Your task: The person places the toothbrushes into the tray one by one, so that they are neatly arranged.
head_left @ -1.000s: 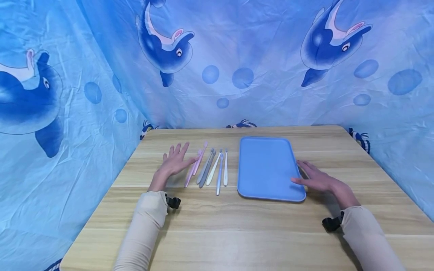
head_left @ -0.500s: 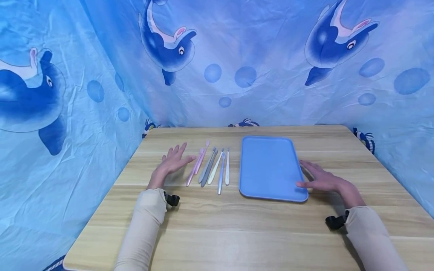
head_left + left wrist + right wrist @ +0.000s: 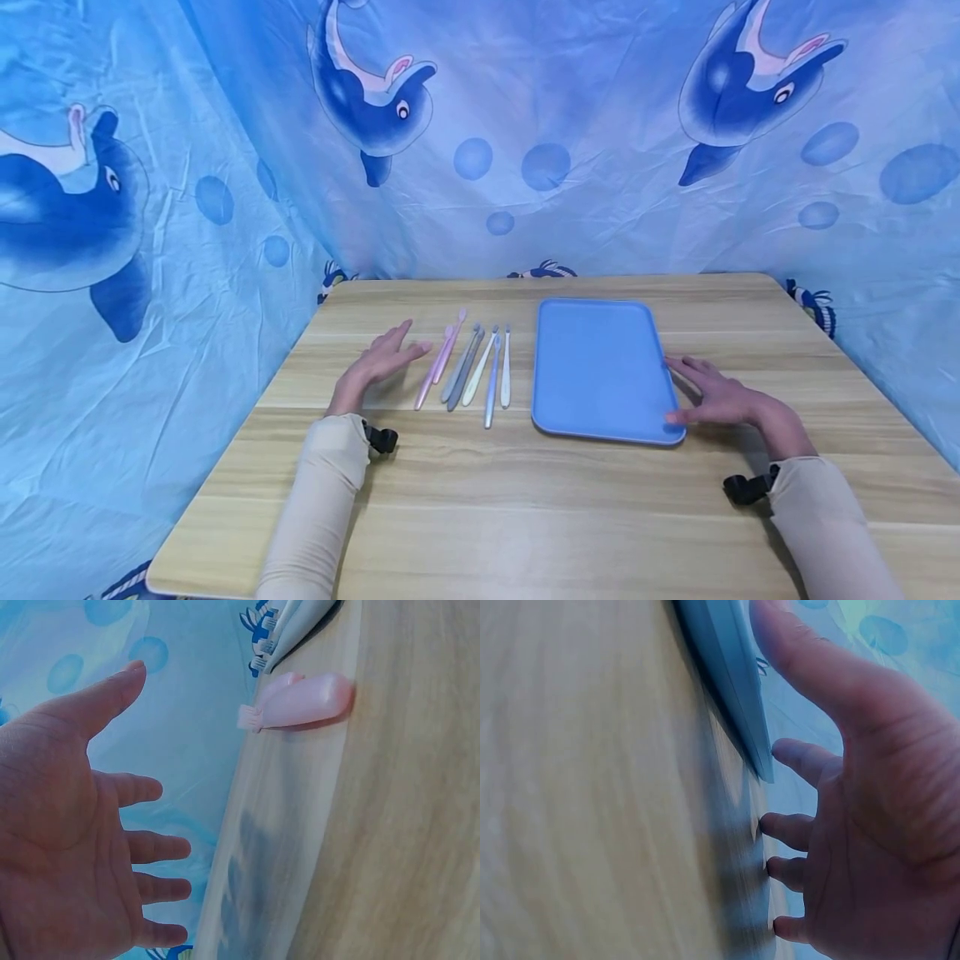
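My left hand (image 3: pixel 378 360) hovers just left of the toothbrushes, holding nothing; in the left wrist view its fingers and thumb are spread. Nearest to it lie two pink toothbrushes (image 3: pixel 426 388), their rounded handle ends (image 3: pixel 311 701) facing the left wrist camera. Rightward follow two grey toothbrushes (image 3: pixel 466 372), a cream one (image 3: pixel 476 381), a blue one (image 3: pixel 491 392) and a white one (image 3: pixel 506 379). The flat blue tray (image 3: pixel 600 367) lies right of them with nothing on it. My right hand (image 3: pixel 723 402) is at the tray's right edge, fingers extended, thumb over the near right corner.
The wooden table (image 3: pixel 480 517) has rounded corners and stretches toward me. A blue curtain (image 3: pixel 480 100) printed with dolphins and bubbles hangs behind it and along the left side. Each wrist carries a small black camera, such as the left camera (image 3: pixel 381 437).
The head view has shifted slightly. My left hand has drawn a little left, away from the pink toothbrushes. My right hand has slid slightly right against the tray. The toothbrushes and tray stay put.
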Available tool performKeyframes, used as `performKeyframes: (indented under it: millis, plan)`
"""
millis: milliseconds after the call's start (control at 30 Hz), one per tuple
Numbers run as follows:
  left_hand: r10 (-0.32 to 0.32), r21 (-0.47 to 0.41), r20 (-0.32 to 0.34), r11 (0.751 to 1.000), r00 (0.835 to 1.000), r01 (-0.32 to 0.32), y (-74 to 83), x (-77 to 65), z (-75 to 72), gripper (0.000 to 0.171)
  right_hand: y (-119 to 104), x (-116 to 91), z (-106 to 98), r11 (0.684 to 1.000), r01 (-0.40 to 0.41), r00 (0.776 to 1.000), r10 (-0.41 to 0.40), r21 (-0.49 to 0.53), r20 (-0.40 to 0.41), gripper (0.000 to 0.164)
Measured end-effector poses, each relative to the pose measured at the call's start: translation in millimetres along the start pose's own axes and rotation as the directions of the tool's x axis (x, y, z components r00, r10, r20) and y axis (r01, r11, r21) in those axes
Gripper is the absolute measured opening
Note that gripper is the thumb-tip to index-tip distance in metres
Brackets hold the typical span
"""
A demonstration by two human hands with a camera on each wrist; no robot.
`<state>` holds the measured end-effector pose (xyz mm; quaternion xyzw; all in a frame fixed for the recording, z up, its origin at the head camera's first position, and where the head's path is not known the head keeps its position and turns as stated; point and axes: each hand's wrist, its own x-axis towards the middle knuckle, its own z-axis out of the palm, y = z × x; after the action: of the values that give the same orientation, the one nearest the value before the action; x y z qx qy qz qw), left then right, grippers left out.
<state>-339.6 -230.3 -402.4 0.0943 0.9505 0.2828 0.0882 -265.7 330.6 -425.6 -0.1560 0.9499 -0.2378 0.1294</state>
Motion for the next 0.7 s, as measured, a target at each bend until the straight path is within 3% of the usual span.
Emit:
performKeyframes:
  millis: [367, 700]
  plan:
    - [0.033, -0.028, 0.008, 0.999, 0.999, -0.032, -4.9, 4.4, 2.3, 0.088, 1.1, -2.1, 0.9, 1.0, 0.014, 1.0, -0.014, 0.006, 0.014, 0.112]
    - [0.008, -0.03, 0.04, 1.0, 0.999, -0.007, -7.6, 2.2, 1.7, 0.096, 3.1, -3.2, -1.3, 0.999, 0.015, 0.999, -0.017, 0.037, 0.047, 0.116]
